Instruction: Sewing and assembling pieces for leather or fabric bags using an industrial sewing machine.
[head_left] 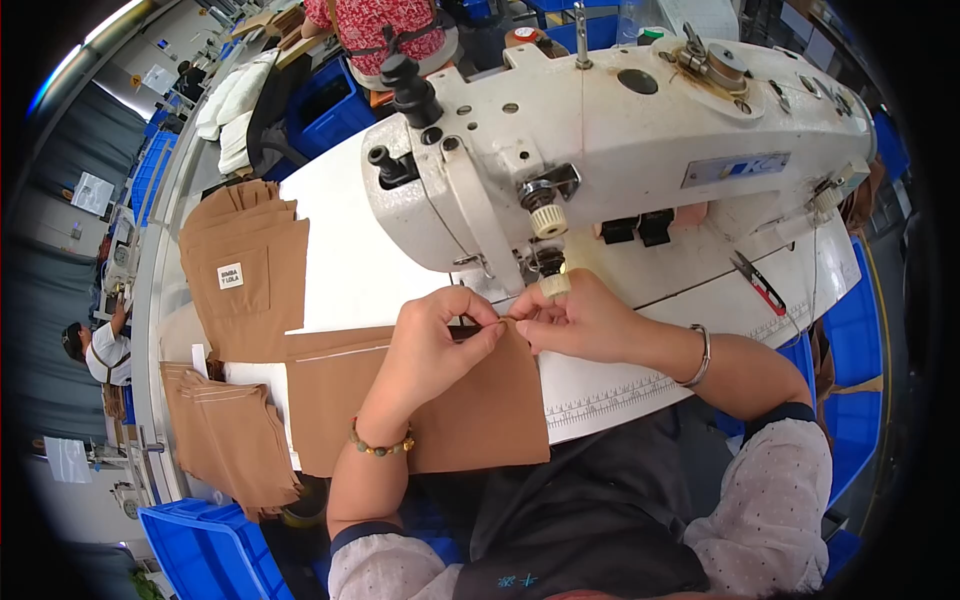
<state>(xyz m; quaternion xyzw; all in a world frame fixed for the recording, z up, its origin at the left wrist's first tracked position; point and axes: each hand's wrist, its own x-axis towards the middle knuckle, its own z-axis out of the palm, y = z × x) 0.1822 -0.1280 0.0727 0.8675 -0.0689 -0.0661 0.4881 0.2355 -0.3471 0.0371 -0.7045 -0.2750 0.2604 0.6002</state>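
A brown fabric panel (pixel 470 420) lies flat on the white sewing table, its lower edge reaching over the table's front. At the panel's top edge, just in front of the sewing machine's needle area, my left hand (pixel 445 330) pinches the cloth between thumb and fingers. Close beside it, my right hand (pixel 575 315) grips the same edge near the panel's right corner. Both hands are closed, with the fingertips almost touching. The white sewing machine (pixel 600 130) stands right behind them; its needle and presser foot are mostly hidden by the machine head and my fingers.
Stacked brown pieces with a white label (pixel 225 300) lie at the left, with more brown cut pieces (pixel 225 430) nearer me. Red-handled thread snips (pixel 760 285) rest on the right. Blue bins (pixel 210 550) stand around the table. Other people sit farther off.
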